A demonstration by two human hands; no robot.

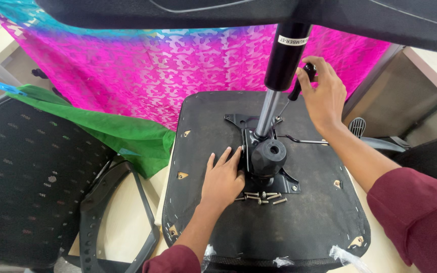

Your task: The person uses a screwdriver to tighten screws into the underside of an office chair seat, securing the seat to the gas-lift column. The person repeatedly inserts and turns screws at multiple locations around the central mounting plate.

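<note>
The left hand (pixel 223 178) lies flat and open against the metal mechanism plate (pixel 266 162) on the upturned chair seat (pixel 279 227), while the right hand (pixel 323 96) is closed around the black lever knob (pixel 304 76) beside the gas cylinder (pixel 281 65). The cylinder already stands in the plate, but loose screws (pixel 265 197) lie just beside it, so fastening looks unfinished.

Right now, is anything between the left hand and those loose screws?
No. The left hand lies flat on the seat underside, right beside the screws, with nothing visible between them. The right hand is up on the lever, clear of them.
</note>
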